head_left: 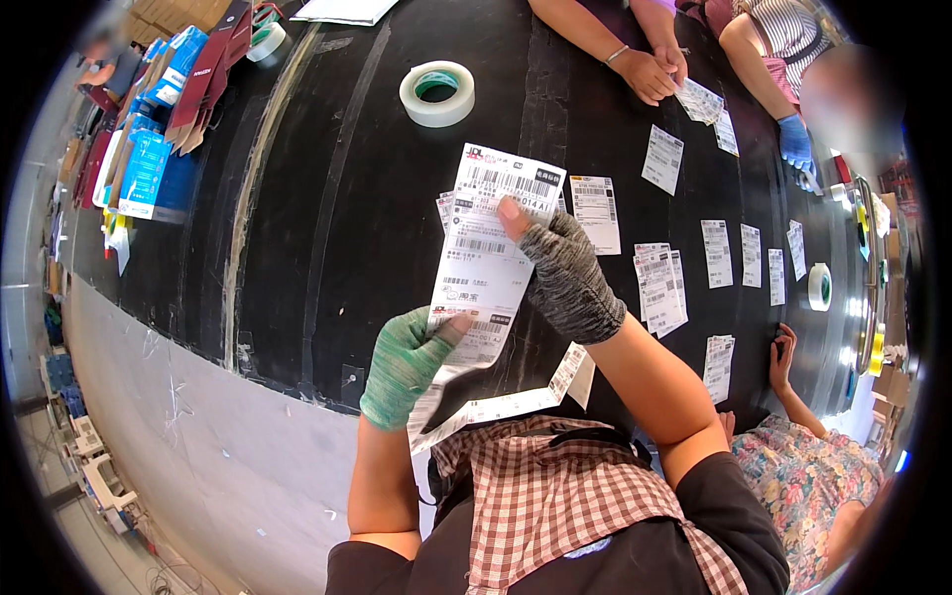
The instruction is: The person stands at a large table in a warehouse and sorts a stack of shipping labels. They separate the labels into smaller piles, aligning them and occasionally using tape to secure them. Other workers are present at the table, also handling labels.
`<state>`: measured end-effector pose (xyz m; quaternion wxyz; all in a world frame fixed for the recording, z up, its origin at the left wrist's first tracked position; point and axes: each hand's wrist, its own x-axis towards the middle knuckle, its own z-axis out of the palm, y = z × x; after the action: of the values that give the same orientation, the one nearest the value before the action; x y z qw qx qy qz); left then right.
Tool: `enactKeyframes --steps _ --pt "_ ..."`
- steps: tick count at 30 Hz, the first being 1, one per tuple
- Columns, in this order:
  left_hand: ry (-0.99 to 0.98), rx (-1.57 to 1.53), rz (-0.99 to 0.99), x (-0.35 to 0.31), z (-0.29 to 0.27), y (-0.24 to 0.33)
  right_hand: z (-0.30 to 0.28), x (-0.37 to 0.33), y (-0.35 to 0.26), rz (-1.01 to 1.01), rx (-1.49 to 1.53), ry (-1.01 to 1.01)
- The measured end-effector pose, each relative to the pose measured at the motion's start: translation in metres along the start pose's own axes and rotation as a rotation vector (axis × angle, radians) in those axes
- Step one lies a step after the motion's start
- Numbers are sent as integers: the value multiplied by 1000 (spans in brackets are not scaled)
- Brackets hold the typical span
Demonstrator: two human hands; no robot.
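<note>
A long strip of white printed shipping labels (478,266) is stretched between my hands over the black table (327,188). My left hand (405,365), in a green fingerless glove, pinches the strip at its lower part. Higher up, at the strip's right edge, my right hand (570,283) in a dark grey fingerless glove grips it with the thumb on top. The rest of the strip hangs below my left hand and curls right, across the table edge near my checked apron (575,486). Other labels (595,213) lie behind my right hand, partly hidden.
A tape roll (437,94) lies beyond the strip, and another tape roll (819,287) at the right. Several labels (662,159) are spread across the table's right side. Co-workers' hands (650,74) handle labels at the far side. Blue and maroon boxes (149,169) stand at the left.
</note>
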<state>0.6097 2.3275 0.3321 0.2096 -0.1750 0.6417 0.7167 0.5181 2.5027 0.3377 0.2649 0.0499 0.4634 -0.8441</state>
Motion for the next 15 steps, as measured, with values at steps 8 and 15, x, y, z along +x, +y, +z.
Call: enactKeyframes --steps 8,15 --pt "196 128 185 -5 7 -3 9 1 -1 -62 -34 -8" --pt "291 291 242 1 22 -8 -6 17 35 -101 129 122"
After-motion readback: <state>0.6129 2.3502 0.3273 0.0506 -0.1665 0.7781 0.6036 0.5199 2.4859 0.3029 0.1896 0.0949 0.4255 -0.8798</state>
